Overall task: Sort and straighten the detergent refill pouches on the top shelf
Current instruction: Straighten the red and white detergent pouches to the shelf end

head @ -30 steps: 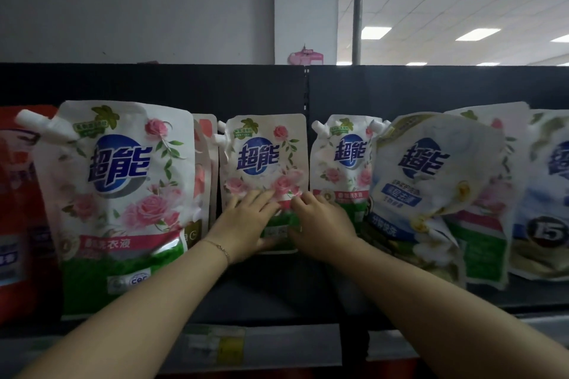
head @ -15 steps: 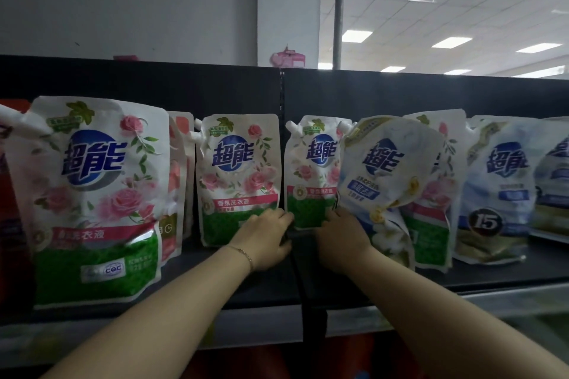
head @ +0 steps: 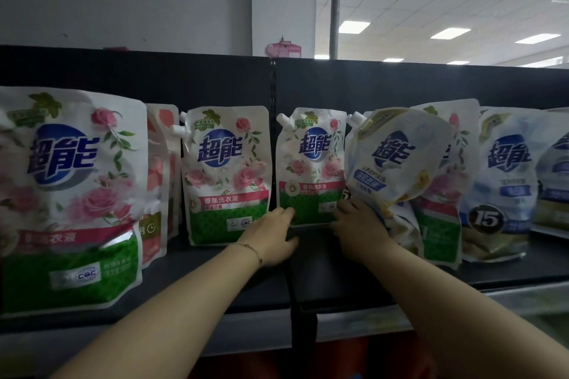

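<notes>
left grip [head: 271,234]: fingers at lower-left corner of small white-and-green rose-print refill pouch [head: 311,169], frame centre; pinch or touch, cannot tell. right grip [head: 357,221]: fingers curled on lower-right corner. Step, likely: squaring it. Next: raise slumped white-and-yellow pouch [head: 397,163] overlapping its right edge; bare black top shelf [head: 354,271] in front leaves room

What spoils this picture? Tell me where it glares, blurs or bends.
Head view: the ceiling lights glare white; the big pouch at the left edge is soft and stretched by the wide lens; the dark shelf is dim; the held pouch reads fairly sharp.
</notes>
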`<state>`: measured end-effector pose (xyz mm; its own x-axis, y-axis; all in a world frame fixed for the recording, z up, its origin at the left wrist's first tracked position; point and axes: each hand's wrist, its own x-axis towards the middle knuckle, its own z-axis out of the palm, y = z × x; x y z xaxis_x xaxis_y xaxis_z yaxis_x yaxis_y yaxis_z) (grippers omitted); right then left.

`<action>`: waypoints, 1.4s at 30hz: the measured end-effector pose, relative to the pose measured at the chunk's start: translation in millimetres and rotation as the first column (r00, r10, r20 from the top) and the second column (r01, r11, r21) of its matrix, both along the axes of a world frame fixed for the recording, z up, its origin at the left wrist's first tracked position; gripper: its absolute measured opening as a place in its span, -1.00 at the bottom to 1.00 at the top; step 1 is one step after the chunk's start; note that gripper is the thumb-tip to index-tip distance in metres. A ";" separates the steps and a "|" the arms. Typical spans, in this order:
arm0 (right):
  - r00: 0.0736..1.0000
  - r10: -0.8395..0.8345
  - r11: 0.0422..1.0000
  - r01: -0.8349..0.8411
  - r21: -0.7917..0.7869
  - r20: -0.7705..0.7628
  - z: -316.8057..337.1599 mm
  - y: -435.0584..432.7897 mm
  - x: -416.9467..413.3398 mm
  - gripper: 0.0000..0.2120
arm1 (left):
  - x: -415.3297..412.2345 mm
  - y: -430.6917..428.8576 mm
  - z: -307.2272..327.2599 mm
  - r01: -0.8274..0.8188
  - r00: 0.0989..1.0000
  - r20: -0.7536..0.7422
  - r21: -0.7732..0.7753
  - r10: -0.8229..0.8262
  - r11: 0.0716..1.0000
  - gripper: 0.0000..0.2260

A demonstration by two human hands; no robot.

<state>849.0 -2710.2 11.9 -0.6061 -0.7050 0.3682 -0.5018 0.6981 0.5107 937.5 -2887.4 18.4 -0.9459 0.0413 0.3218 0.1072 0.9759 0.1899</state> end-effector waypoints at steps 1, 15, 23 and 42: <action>1.000 -0.001 1.000 0.001 0.004 0.001 0.6 2.8 -2.0 -0.67 | -1.4 0.6 -1.1 -0.004 1.000 0.018 0.003 0.004 1.000 -0.57; 0.997 0.042 0.993 -0.034 -0.111 0.065 20.8 45.1 -37.3 -0.61 | -53.8 9.9 15.2 -0.219 0.976 0.110 0.412 0.190 0.884 -0.52; 0.999 0.048 0.998 -0.048 -0.041 0.003 8.5 36.1 -38.4 -0.65 | -74.8 34.9 8.8 -0.245 0.968 0.170 0.451 0.187 0.858 -0.33; 0.966 0.204 0.826 -0.084 -0.557 0.157 5.4 66.8 40.6 -0.76 | -46.7 81.6 18.5 0.082 0.992 0.055 0.428 -0.116 0.900 -0.81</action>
